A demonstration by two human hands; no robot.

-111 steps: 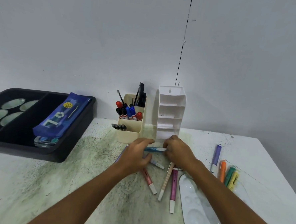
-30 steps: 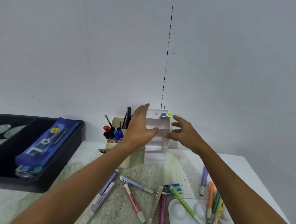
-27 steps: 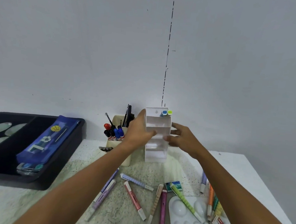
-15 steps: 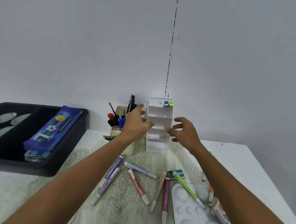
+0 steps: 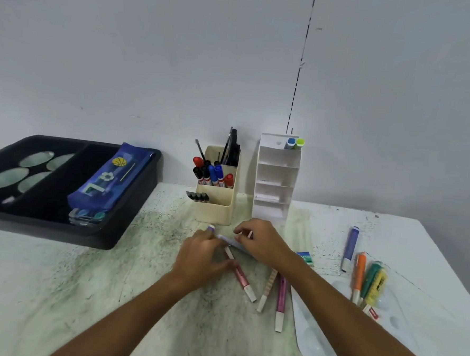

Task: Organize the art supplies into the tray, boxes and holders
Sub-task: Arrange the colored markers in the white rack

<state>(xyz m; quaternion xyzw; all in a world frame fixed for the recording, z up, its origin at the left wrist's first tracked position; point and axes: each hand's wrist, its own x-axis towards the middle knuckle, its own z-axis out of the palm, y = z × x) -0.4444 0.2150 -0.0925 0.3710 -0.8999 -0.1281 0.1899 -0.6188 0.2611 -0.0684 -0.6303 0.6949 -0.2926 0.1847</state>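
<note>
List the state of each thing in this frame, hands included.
White tiered holder: upright, two highlighters in top slot.
Beige holder: upright, full of markers.
Black tray: holds blue pencil case.
Left hand: gripping pens on table.
Right hand: pinching a pale striped pen.
Palette: flat on table.

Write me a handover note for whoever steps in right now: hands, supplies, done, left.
Left hand and right hand both pinch pens in the loose pile before the white tiered holder.
Done: two highlighters in its top tier; markers in the beige holder; blue pencil case in the black tray.
Left: the pile, a purple pen, the orange, green and yellow pens, the palette.
</note>
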